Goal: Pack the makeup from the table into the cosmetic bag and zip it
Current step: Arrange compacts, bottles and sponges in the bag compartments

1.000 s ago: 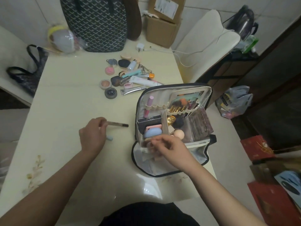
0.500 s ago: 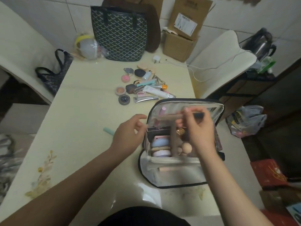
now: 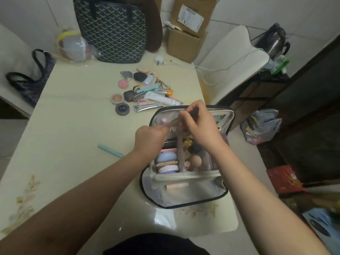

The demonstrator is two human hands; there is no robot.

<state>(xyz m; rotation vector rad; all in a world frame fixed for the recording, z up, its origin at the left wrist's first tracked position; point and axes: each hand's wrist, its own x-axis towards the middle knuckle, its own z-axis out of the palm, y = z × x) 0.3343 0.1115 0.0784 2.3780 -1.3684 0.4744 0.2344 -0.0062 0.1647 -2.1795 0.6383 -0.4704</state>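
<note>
With the cosmetic bag (image 3: 185, 196) open on the worktop (image 3: 70, 137), the right hand (image 3: 197, 124) pinches a makeup brush (image 3: 193, 112) over the lid sleeve while the left hand (image 3: 149, 137) grips the lid edge; next, seat the brush, then fetch the remaining makeup (image 3: 145, 92).

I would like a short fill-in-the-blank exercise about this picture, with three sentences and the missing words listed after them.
1. The right hand holds a dark brush over the open ____.
2. A light blue pen-like stick lies alone on the table, on the ____ side of the cosmetic bag.
3. The cardboard boxes stand at the ____ edge of the table.

Missing words: cosmetic bag; left; far
</note>
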